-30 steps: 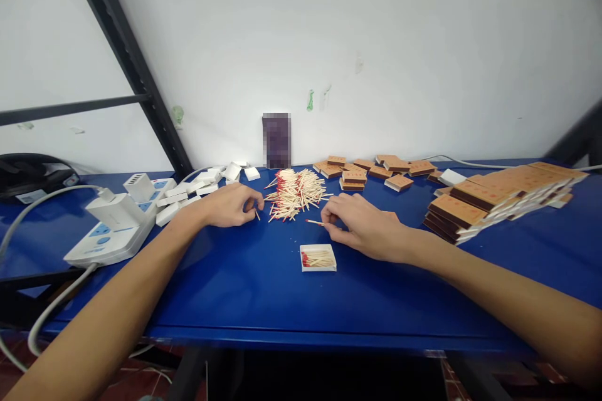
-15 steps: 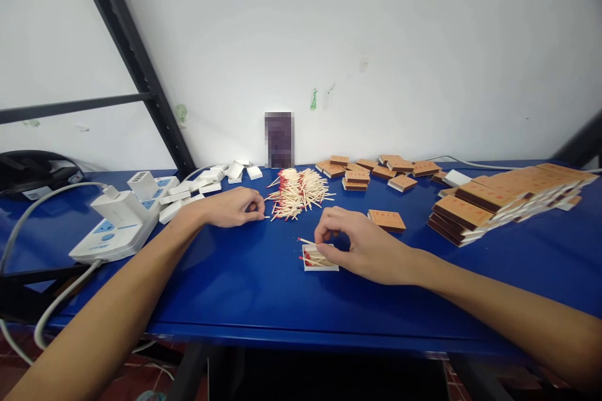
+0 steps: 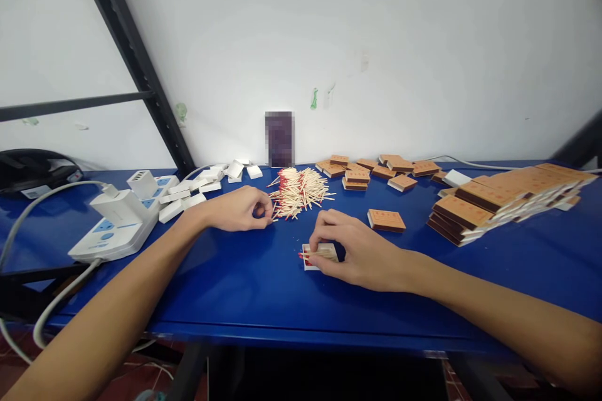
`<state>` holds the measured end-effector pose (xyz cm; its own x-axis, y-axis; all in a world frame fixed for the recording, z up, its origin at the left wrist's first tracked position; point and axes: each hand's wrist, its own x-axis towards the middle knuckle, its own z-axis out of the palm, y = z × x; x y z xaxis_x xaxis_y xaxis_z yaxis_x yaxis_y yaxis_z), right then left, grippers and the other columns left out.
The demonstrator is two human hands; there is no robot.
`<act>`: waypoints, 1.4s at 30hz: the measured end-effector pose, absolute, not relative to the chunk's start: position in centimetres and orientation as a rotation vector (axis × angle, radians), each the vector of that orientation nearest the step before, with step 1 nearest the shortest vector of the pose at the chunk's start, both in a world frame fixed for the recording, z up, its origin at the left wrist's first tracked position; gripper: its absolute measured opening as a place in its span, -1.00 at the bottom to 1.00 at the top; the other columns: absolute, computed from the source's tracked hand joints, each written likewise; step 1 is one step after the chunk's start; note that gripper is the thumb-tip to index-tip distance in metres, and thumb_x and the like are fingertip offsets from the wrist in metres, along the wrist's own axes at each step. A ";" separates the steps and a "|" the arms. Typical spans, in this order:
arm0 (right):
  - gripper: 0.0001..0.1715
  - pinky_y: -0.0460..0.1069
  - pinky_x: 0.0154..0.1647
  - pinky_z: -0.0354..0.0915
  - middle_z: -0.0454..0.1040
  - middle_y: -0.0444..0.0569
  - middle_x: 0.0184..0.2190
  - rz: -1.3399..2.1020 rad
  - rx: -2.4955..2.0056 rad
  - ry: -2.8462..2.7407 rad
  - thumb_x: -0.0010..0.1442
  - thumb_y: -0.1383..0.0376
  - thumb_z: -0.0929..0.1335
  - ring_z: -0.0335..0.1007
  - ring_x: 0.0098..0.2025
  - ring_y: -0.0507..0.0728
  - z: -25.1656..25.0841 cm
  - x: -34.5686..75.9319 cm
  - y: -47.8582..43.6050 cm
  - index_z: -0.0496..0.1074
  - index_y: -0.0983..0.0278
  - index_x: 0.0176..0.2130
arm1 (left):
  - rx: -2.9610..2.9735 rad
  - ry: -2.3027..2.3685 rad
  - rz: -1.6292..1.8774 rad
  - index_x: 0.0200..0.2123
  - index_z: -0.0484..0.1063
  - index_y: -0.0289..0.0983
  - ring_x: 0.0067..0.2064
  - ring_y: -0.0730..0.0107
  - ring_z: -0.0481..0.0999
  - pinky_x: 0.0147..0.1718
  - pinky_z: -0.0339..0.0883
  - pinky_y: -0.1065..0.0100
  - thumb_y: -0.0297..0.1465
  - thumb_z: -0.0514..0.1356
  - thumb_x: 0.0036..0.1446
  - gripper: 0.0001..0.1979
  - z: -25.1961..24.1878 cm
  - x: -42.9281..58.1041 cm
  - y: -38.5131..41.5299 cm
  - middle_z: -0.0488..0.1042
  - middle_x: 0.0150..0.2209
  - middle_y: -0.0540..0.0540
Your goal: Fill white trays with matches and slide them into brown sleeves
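A small white matchbox tray [image 3: 310,267] holding red-tipped matchsticks lies on the blue table. Over it, my right hand [image 3: 350,247] is closed, thumb and fingers pinching matchsticks [image 3: 308,255] that lie across the tray; the fingers hide part of its contents. My left hand [image 3: 242,208] is at the near left edge of a big heap of loose matchsticks [image 3: 303,191]. Its thumb and forefinger are drawn together at a pale matchstick end [image 3: 275,220]. To the right of my right hand lies a brown matchbox [image 3: 386,220].
Stacked matchboxes [image 3: 463,212] stand at the right, with more matchboxes [image 3: 356,177] scattered along the back. White trays [image 3: 211,175] are piled at the back left, beside a power strip [image 3: 117,238] with plugs and cables. A pixelated dark rectangle [image 3: 281,140] stands against the wall.
My right hand has lowered, and the matchstick that stuck up from its fingers now lies down on the tray. My left hand has shifted slightly right, to the heap's edge.
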<state>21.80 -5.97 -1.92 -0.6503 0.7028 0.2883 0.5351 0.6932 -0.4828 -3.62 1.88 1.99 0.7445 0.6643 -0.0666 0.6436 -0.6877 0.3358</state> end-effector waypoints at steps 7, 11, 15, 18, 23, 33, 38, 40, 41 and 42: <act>-0.85 -0.02 -0.26 0.21 0.37 -0.09 -0.36 0.527 -0.966 -2.427 0.20 0.21 0.39 0.31 -0.29 0.07 -2.4 21.4 -5.6 0.52 0.24 -0.32 | 2.490 0.793 0.227 -0.43 0.48 -0.31 -0.42 0.48 0.30 -0.41 0.20 0.41 -0.33 0.19 0.08 -0.83 1.7 -2.3 0.7 0.39 -0.47 -0.01; -0.86 -0.02 -0.27 0.19 0.38 -0.11 -0.40 0.527 -0.958 -2.419 0.20 0.22 0.40 0.29 -0.35 0.04 -2.5 21.4 -5.4 0.52 0.24 -0.33 | 2.432 0.723 0.234 -0.44 0.46 -0.31 -0.42 0.50 0.29 -0.40 0.22 0.42 -0.35 0.19 0.09 -0.85 1.5 -1.6 0.2 0.38 -0.47 0.01; -0.90 -0.03 -0.27 0.17 0.36 -0.13 -0.44 0.507 -0.944 -2.424 0.19 0.26 0.39 0.26 -0.37 0.04 -2.5 21.5 -5.2 0.50 0.25 -0.35 | 2.388 0.711 0.236 -0.44 0.47 -0.32 -0.43 0.50 0.30 -0.40 0.22 0.41 -0.39 0.19 0.07 -0.88 1.4 -1.2 -0.1 0.41 -0.47 0.01; -0.89 -0.03 -0.30 0.15 0.31 -0.15 -0.49 0.484 -0.941 -2.428 0.19 0.30 0.37 0.22 -0.41 0.03 -2.3 21.6 -5.1 0.49 0.25 -0.38 | 2.365 0.706 0.248 -0.43 0.48 -0.32 -0.44 0.51 0.30 -0.40 0.21 0.41 -0.40 0.19 0.05 -0.89 1.4 -1.0 -0.2 0.43 -0.47 0.00; -0.92 -0.03 -0.30 0.12 0.30 -0.17 -0.53 0.449 -0.992 -2.432 0.13 0.36 0.36 0.20 -0.38 0.05 -1.9 21.9 -5.2 0.43 0.25 -0.42 | 2.343 0.718 0.285 -0.43 0.48 -0.32 -0.46 0.53 0.28 -0.42 0.19 0.42 -0.37 0.20 0.08 -0.87 1.4 -1.0 -0.2 0.41 -0.48 0.01; -0.87 -0.08 -0.47 0.06 0.22 -0.26 -0.59 0.459 -1.007 -2.284 0.20 0.22 0.35 0.12 -0.55 -0.02 -1.7 22.0 -5.1 0.42 0.24 -0.29 | 2.271 0.730 0.395 -0.38 0.48 -0.33 -0.50 0.54 0.20 -0.52 0.10 0.45 -0.22 0.21 0.15 -0.74 0.4 0.2 -0.9 0.33 -0.52 0.03; -0.83 -0.10 -0.47 0.09 0.28 -0.20 -0.57 0.315 -0.809 -2.284 0.24 0.32 0.30 0.14 -0.53 -0.03 -1.8 22.2 -5.1 0.37 0.27 -0.42 | 2.251 0.713 0.417 -0.32 0.47 -0.32 -0.46 0.51 0.23 -0.48 0.12 0.44 -0.19 0.17 0.20 -0.72 0.3 0.4 -1.0 0.35 -0.48 0.02; -0.83 -0.10 -0.46 0.09 0.28 -0.19 -0.56 0.238 -0.727 -2.303 0.22 0.36 0.29 0.14 -0.52 -0.02 -1.8 22.6 -5.1 0.32 0.27 -0.44 | 2.305 0.699 0.411 -0.24 0.46 -0.30 -0.39 0.47 0.27 -0.43 0.16 0.43 -0.17 0.21 0.17 -0.71 0.3 0.3 -1.0 0.39 -0.39 -0.01; -0.82 -0.09 -0.45 0.10 0.28 -0.18 -0.55 0.200 -0.693 -2.319 0.21 0.38 0.29 0.14 -0.50 -0.02 -1.7 22.8 -5.1 0.31 0.26 -0.45 | 2.348 0.691 0.402 -0.19 0.45 -0.29 -0.36 0.46 0.29 -0.40 0.17 0.42 -0.15 0.25 0.13 -0.68 0.3 0.3 -1.0 0.40 -0.34 -0.02; -0.82 -0.09 -0.43 0.10 0.28 -0.17 -0.54 0.166 -0.671 -2.347 0.20 0.39 0.28 0.15 -0.48 -0.01 -1.7 23.0 -5.1 0.30 0.26 -0.45 | 2.399 0.685 0.384 -0.15 0.44 -0.27 -0.34 0.44 0.30 -0.38 0.18 0.41 -0.13 0.30 0.07 -0.62 0.2 0.3 -1.1 0.41 -0.30 -0.02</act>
<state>23.00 -5.13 -1.73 -0.6349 0.5086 0.5816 0.4214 0.8589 -0.2911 0.30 -1.08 0.21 0.8244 0.5561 0.1057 0.3797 -0.6818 0.6253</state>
